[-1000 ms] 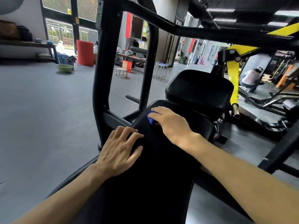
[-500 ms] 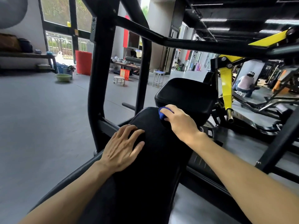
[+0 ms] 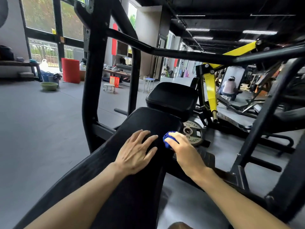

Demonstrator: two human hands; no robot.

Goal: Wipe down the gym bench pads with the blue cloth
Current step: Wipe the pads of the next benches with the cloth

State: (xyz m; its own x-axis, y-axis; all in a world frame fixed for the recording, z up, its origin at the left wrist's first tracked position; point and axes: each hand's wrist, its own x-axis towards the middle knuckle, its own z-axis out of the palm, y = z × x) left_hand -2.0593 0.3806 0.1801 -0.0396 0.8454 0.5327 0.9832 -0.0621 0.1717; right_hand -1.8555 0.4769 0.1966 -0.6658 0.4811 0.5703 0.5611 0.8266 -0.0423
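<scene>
Peeking from right-hand fingers (image 3: 173, 138): blue cloth (image 3: 166, 140)

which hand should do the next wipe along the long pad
Right. The right hand already grips the blue cloth at the long pad's right edge. The left hand lies flat on the pad, holding nothing, so it likely just braces.

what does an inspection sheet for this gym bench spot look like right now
surface: long black pad, bare ahead of the hands
job's things: blue cloth bunched at the pad's right edge; seat pad beyond
clutter: weight plate beside the pad
grippers: left hand flat on the pad; right hand grips the cloth
cables: nothing seen
surroundings: black frame, yellow arm, green basin, a person crouched far right
</scene>
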